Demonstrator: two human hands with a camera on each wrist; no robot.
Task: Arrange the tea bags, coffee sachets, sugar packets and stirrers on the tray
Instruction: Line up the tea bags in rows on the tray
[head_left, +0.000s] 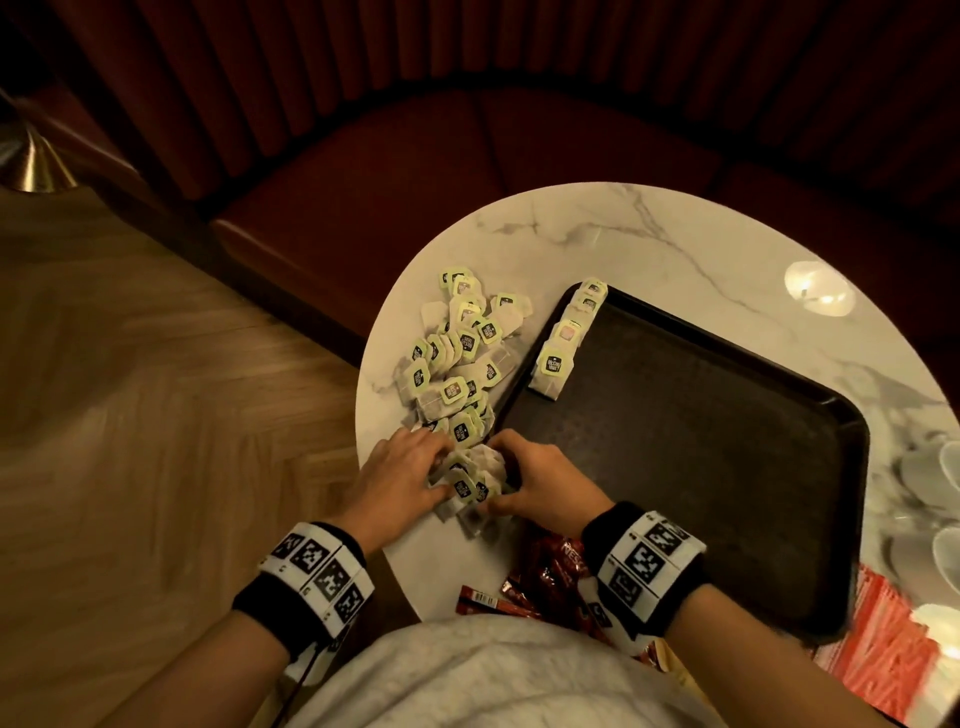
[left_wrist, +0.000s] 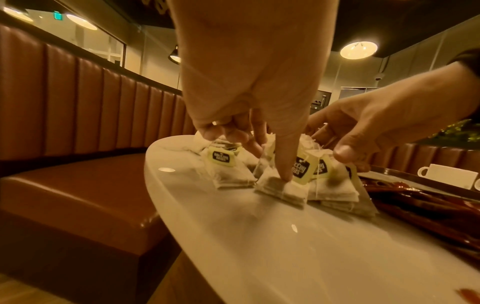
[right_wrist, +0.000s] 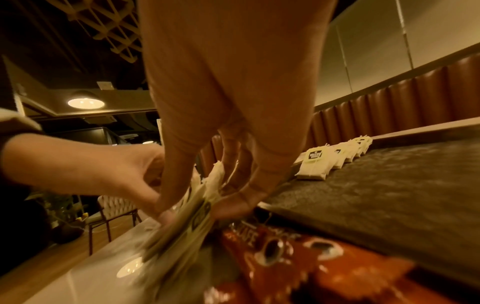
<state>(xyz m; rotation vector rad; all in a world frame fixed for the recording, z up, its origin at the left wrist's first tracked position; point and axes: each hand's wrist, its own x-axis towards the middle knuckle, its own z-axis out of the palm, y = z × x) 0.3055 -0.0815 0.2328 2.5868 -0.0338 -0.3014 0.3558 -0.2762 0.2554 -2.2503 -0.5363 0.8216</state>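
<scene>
Setting: round white marble-look surface (head_left: 649, 239) before a curved red-brown padded bench (head_left: 467, 135), dim warm light.
Loose pile: white paper tea bags with green tags (head_left: 457, 353) lie heaped at centre-left of the head view, on the surface just left of the tray.
Left hand: left hand (head_left: 395, 475) at lower centre, fingers curled onto a small gathered stack of tea bags (head_left: 470, 480); in its wrist view one fingertip presses a bag flat.
Right hand: right hand (head_left: 545, 483) pinches the same stack from the other side; the two are close together, both clamped on it.
Tray: dark rectangular plastic tray (head_left: 701, 441) at centre-right, with a neat overlapping row of tea bags (head_left: 569, 332) along its left rim.
Doing it well: square the edges and tags, hold firmly so strings don't snag, then continue the row.
Hard to see: red coffee sachets (head_left: 550, 571) are partly hidden under the right wrist; red-and-white packets (head_left: 883, 649) are cut off at lower right; stirrers cannot be made out; the stack blurs in the right wrist view.
</scene>
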